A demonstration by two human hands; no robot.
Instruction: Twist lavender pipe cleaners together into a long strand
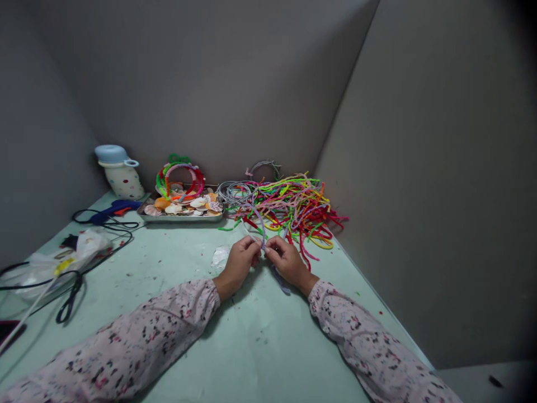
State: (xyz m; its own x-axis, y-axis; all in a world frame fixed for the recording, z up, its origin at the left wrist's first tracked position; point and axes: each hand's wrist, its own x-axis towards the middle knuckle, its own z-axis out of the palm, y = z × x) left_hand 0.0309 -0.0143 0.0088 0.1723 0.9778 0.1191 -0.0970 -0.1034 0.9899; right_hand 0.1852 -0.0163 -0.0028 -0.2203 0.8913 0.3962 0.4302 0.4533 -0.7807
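Both hands meet above the middle of the pale green table [176, 336]. My left hand [243, 256] pinches a thin white or grey strand near its end. Close beside it, my right hand [287, 259] pinches a light purple fuzzy stem [259, 219], which rises between the hands and also hangs below the right fingers. The two strands come together at the fingertips; how they join is too small to tell. Just beyond the hands lies a tangled pile of coloured fuzzy stems [293, 201].
A metal tray [180, 218] holds shells and coloured rings. Left of it stand a bottle [123, 179] and a blue glue gun [113, 210] with a black cable. A plastic bag [79, 252] lies at the left. Grey walls enclose the back and right.
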